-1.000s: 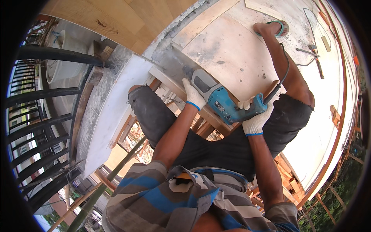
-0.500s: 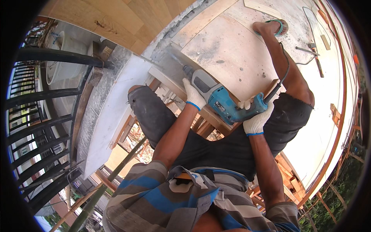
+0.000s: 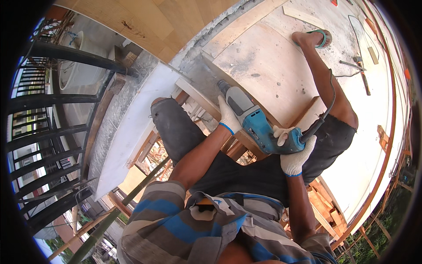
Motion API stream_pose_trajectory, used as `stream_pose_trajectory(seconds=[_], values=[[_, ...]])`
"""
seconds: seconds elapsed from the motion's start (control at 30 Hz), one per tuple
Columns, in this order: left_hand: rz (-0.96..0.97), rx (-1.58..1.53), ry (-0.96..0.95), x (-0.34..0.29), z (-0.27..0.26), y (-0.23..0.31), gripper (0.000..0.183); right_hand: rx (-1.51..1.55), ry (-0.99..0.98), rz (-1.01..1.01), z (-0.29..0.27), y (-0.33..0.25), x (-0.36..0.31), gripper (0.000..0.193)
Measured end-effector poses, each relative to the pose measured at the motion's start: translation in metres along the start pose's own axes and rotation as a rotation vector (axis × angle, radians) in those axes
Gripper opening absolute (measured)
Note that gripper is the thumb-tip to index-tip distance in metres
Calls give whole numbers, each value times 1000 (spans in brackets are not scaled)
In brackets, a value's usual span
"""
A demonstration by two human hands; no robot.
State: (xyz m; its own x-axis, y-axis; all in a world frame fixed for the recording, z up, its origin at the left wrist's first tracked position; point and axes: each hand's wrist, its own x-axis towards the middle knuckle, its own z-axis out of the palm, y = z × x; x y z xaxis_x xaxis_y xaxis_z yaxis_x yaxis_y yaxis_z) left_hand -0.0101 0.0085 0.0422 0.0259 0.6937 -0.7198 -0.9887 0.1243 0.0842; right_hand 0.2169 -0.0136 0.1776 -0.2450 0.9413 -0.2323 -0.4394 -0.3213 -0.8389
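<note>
Across my lap lies a blue and grey rotary hammer drill, its chuck pointing away and to the left at the rough concrete edge. The bit is hard to make out there in a dusty haze. My left hand, in a white knitted glove with a blue cuff, supports the grey front housing from its left side. Gloved the same way, my right hand wraps round the rear handle, with fingers showing on top. A black cord runs from the handle over my right leg.
Below my seat is an open gap with timber framing. Black metal railings and a white bucket are at left. A hammer lies on the pale boards at right, near loose rubble and my sandalled foot.
The drill's rear and my right hand have come closer to my body, so the drill slants more steeply. The bit, visible before, is now hard to see. The whole view has shifted slightly.
</note>
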Motion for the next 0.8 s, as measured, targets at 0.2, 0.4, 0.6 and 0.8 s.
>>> stream_pose_trajectory(seconds=[0.2,0.4,0.6,0.8], values=[[2,5,-19,-9,9,-4,106,227,82,76,-18,-4,-17,79],[15,-14,-3,-6,9,-4,105,79,58,71,-16,-5,-15,83],[-20,-38,3,-6,0,-7,105,23,-28,53,-12,-7,-14,85],[-5,-16,21,-4,-2,-4,104,19,-7,75,-7,-7,-9,87]])
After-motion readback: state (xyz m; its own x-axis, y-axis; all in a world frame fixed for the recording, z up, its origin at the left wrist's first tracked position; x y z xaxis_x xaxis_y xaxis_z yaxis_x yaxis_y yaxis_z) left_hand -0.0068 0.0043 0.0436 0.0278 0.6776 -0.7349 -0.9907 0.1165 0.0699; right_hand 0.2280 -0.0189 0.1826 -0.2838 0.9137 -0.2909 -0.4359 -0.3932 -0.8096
